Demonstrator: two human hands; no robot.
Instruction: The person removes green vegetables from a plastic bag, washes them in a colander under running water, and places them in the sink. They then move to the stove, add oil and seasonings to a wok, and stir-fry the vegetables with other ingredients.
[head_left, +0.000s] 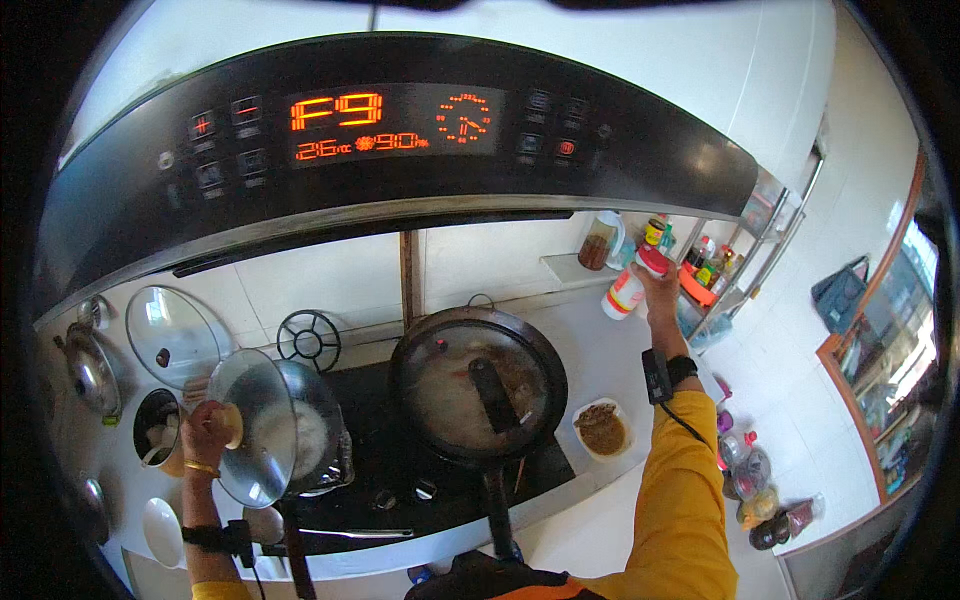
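Note:
My left hand (211, 431) grips the knob of a glass lid (259, 442), tilted up beside a pot (319, 427) with whitish, foamy contents on the left of the black stovetop. My right hand (656, 281) is shut on a white plastic jar (622, 294) with a red lid, above the counter at the back right. Between my hands, a large dark pan (480, 457) stands on the stove under a glass lid (450, 405) with a black handle; food shows dimly through it. A square white bowl (602, 429) of brown sauce or paste sits right of the pan.
The range hood (420, 172) with a lit display hangs over the stove. A rack (739, 262) of bottles and a pitcher (596, 244) stand at back right. Left are another glass lid (172, 330), a container (169, 457) and a white plate (163, 532). The pan's handle (496, 510) juts towards me.

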